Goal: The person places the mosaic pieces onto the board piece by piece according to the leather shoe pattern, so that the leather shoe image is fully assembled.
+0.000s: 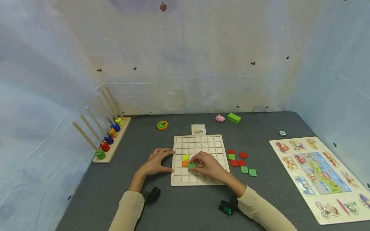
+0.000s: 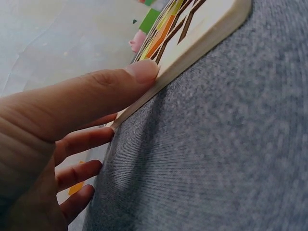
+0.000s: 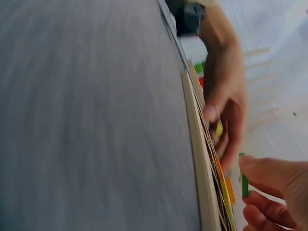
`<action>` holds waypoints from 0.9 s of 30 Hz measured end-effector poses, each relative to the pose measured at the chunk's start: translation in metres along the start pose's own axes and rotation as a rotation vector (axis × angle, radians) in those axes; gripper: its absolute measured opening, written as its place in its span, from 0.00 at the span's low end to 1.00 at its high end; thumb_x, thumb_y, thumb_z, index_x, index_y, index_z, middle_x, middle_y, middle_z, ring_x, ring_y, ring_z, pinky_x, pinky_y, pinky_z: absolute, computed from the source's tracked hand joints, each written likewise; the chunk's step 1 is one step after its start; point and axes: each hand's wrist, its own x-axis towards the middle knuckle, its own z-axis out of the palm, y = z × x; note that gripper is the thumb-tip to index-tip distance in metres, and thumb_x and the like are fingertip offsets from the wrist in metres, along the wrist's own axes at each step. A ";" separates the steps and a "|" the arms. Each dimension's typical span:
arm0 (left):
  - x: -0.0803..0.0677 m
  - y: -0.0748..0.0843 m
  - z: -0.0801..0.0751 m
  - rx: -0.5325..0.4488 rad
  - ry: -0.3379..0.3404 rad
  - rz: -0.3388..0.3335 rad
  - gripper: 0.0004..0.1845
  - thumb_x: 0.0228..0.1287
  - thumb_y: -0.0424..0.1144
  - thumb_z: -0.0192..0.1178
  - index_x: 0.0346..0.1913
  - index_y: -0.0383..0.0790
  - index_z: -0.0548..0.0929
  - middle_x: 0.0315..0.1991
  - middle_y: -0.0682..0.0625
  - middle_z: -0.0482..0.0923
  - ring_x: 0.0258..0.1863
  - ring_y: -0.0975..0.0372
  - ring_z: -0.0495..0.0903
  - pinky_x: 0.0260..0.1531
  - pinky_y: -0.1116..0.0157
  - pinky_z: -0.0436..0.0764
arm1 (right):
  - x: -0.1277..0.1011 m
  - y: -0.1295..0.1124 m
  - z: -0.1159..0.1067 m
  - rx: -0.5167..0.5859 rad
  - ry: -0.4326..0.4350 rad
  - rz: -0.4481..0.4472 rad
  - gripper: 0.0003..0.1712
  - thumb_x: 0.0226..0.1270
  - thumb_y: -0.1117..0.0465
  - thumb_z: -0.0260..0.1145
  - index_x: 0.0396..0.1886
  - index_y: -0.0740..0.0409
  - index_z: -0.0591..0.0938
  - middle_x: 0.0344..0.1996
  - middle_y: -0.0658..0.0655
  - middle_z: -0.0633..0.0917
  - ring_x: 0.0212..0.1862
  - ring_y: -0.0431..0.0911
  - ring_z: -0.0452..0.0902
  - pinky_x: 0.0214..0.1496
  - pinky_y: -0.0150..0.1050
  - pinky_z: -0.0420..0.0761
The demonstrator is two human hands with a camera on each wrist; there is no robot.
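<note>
A wooden grid board (image 1: pixel 199 146) lies flat on the grey table. A yellow tile (image 1: pixel 185 157) and an orange tile (image 1: pixel 185 163) sit in its left cells. My right hand (image 1: pixel 202 164) pinches a green tile (image 1: pixel 192 166) just right of the orange one, low over the board. In the right wrist view the green tile (image 3: pixel 244 180) stands on edge between thumb and fingers above the board (image 3: pixel 199 168). My left hand (image 1: pixel 165 160) rests against the board's left edge with straight fingers. Its thumb (image 2: pixel 101 91) presses on the board's rim (image 2: pixel 192 53).
Loose red and green tiles (image 1: pixel 241 162) lie right of the board, and a small pattern card (image 1: pixel 198 129) behind it. A peg stacker with rings (image 1: pixel 107 138) stands at the left. A vehicle puzzle (image 1: pixel 318 173) lies at the right. A pink pig (image 1: pixel 220 118) and green block (image 1: pixel 234 118) sit at the back.
</note>
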 end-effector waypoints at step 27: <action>0.001 -0.002 0.001 0.002 0.001 0.000 0.40 0.46 0.54 0.71 0.65 0.48 0.71 0.65 0.48 0.64 0.63 0.49 0.57 0.57 0.41 0.56 | 0.006 -0.003 0.018 -0.133 -0.024 -0.149 0.04 0.53 0.58 0.73 0.29 0.51 0.87 0.32 0.47 0.82 0.40 0.39 0.73 0.45 0.34 0.73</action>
